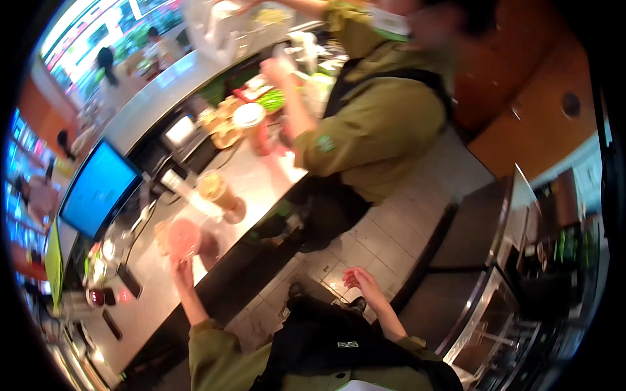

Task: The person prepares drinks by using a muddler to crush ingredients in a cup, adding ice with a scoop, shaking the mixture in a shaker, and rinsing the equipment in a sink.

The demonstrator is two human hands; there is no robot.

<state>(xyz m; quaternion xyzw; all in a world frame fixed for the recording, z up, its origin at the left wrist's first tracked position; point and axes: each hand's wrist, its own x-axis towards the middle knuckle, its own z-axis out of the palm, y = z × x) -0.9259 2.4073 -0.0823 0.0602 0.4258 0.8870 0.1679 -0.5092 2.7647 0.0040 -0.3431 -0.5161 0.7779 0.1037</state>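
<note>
My left hand (pixel 184 274) is shut around the near side of a clear cup of pink drink (pixel 184 238) at the counter. Some blur hides how far the fingers wrap around it. Beyond the pink drink, a clear cup with a pale, tan-topped drink (pixel 213 185) stands on the light counter (pixel 161 283). Between the two cups lies a white strip-like item (pixel 193 194), too blurred to identify. Over the tiled floor, my right hand (pixel 361 283) hangs in the air with loosely bent fingers and nothing in it.
A co-worker (pixel 381 127) in an olive shirt stands at the counter, reaching over it. Near them are a white-lidded cup (pixel 250 116) and cardboard cup carriers (pixel 222 122). A lit monitor (pixel 100 188) stands at left. Dark-fronted cabinets (pixel 464 229) line the right side.
</note>
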